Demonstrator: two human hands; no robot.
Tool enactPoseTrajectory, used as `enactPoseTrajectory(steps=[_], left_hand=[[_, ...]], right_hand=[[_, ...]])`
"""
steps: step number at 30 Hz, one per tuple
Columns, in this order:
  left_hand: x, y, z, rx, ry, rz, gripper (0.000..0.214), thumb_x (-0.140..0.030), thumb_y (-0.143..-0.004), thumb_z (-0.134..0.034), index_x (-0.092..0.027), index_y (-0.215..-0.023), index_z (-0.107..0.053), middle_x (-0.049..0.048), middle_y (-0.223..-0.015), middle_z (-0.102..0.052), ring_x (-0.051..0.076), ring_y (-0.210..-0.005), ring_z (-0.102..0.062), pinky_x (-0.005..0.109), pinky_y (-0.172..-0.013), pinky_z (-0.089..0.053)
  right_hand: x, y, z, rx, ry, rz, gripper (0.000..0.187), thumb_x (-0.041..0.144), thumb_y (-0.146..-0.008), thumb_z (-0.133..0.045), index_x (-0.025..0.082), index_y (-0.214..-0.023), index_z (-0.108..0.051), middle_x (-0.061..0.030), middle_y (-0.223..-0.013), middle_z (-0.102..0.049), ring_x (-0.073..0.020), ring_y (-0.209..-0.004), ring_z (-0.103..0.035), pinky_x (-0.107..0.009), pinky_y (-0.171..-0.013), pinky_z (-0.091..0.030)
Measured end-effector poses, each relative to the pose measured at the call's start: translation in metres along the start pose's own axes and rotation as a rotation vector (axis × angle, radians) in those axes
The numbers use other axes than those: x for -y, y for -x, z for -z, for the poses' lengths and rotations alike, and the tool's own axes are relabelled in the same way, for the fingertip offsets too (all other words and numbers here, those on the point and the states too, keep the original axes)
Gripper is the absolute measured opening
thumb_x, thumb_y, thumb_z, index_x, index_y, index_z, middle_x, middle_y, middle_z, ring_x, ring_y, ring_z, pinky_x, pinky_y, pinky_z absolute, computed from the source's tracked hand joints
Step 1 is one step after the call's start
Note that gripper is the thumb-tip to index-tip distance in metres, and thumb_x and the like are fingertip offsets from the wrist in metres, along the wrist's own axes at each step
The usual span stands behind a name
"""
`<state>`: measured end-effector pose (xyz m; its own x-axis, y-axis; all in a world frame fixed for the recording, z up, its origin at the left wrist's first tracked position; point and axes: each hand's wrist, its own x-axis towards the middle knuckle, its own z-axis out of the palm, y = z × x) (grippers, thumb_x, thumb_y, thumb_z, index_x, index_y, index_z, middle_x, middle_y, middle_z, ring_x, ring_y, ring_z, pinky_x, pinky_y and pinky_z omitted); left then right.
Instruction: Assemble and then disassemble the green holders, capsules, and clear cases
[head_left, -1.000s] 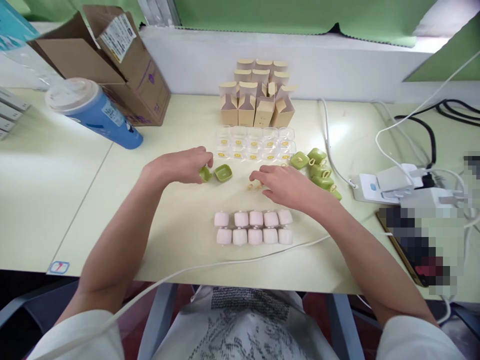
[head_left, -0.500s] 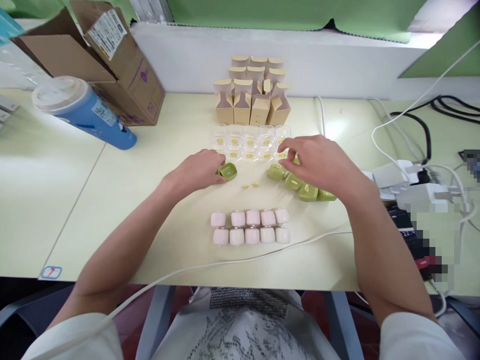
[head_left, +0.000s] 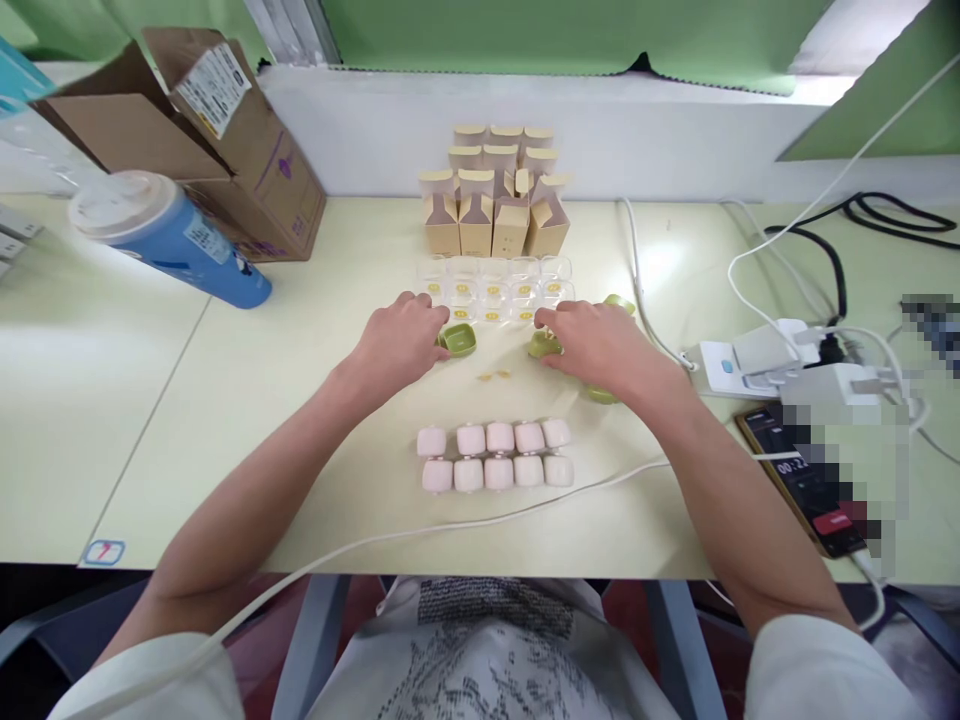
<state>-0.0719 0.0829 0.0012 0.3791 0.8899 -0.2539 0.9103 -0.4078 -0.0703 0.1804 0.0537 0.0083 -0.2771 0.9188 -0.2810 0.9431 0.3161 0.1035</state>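
Note:
My left hand (head_left: 401, 338) is closed at the left edge of a small hollow green cap (head_left: 460, 340), whose open side faces up. Across from it, my right hand (head_left: 600, 345) reaches down with thumb and fingers around another green cap (head_left: 543, 344). More green caps lie under and behind that hand, mostly hidden; one (head_left: 619, 302) shows past the knuckles. Just beyond both hands stand rows of clear plastic cups (head_left: 493, 288) with yellow marks. Nearer to me, two rows of pale pink rounded jars (head_left: 499, 472) sit on the table.
Open small cartons (head_left: 511, 225) stand against the wall. A blue tumbler (head_left: 202, 250) and a large cardboard box (head_left: 262, 190) are at left. A power strip (head_left: 731, 368), a phone (head_left: 799, 485) and cables lie at right. A white cable (head_left: 480, 523) crosses the front. Small yellow bits (head_left: 493, 376) lie mid-table.
My right hand has moved left and down, and its fingers have closed around a green cap. My left hand stays at its cap. The view has shifted slightly.

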Motion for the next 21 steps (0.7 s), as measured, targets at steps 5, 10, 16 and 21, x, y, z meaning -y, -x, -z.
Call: enactPoseTrajectory(steps=[5,10,16,21], left_hand=[[-0.012,0.000,-0.003,-0.006,-0.038,-0.002,0.035,-0.036,-0.110,-0.072,-0.027,-0.143,-0.079,0.0153,-0.137,-0.073,0.038,-0.137,-0.063,0.040,-0.089,-0.059],[-0.011,-0.002,-0.008,-0.031,-0.089,-0.003,0.031,-0.028,-0.112,-0.064,-0.024,-0.138,-0.081,0.0170,-0.137,-0.073,0.039,-0.135,-0.061,0.043,-0.089,-0.059],[-0.003,0.007,0.004,-0.277,0.153,-0.152,0.054,-0.034,-0.100,-0.084,-0.025,-0.152,-0.070,0.0181,-0.144,-0.071,0.042,-0.140,-0.060,0.049,-0.094,-0.065],[-0.006,0.009,0.003,-0.488,0.756,-0.498,0.058,-0.046,-0.094,-0.090,-0.031,-0.147,-0.071,0.0101,-0.144,-0.074,0.028,-0.121,-0.074,0.036,-0.087,-0.070]], right_hand=[[0.001,-0.001,0.001,-0.022,0.011,0.006,0.032,0.022,-0.106,-0.060,0.015,-0.134,-0.073,-0.0181,-0.127,-0.081,-0.0377,-0.107,-0.078,-0.039,-0.073,-0.040],[-0.009,0.003,0.007,-0.195,-0.245,-0.017,0.025,0.024,-0.104,-0.061,0.018,-0.123,-0.077,-0.0132,-0.111,-0.083,-0.0329,-0.102,-0.077,-0.038,-0.077,-0.048],[-0.009,0.006,0.011,-0.241,-1.003,0.107,0.031,0.040,-0.113,-0.059,0.023,-0.130,-0.078,-0.0097,-0.116,-0.083,-0.0220,-0.084,-0.079,-0.041,-0.080,-0.065],[0.008,0.006,0.006,-0.293,-1.213,0.133,0.038,0.051,-0.110,-0.069,0.029,-0.140,-0.071,-0.0063,-0.114,-0.081,-0.0212,-0.087,-0.078,-0.042,-0.081,-0.070]])
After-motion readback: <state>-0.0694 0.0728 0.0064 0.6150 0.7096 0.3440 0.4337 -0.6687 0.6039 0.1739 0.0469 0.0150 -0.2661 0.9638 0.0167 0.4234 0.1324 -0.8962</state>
